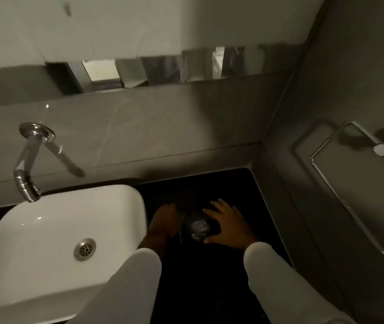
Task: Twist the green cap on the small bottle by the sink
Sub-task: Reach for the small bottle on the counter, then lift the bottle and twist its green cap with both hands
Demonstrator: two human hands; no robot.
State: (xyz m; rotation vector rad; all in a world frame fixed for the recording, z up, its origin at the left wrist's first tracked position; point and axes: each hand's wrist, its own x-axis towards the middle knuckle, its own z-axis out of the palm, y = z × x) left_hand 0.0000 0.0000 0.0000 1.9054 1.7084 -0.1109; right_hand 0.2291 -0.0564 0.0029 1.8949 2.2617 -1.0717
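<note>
A small dark bottle (pixel 198 226) stands on the black counter (pixel 209 288) just right of the sink, seen from above; it is dim and blurred, and I cannot make out the cap's green colour. My left hand (pixel 164 222) rests against the bottle's left side in shadow, fingers curled. My right hand (pixel 229 224) is at the bottle's right side, fingers spread over its top and thumb at its near edge. How firmly either hand grips is unclear.
A white basin (pixel 46 242) with a metal drain (pixel 85 249) sits to the left, a chrome wall tap (pixel 28 164) above it. Grey tiled walls close off the back and right. A chrome towel ring (pixel 359 146) hangs on the right wall.
</note>
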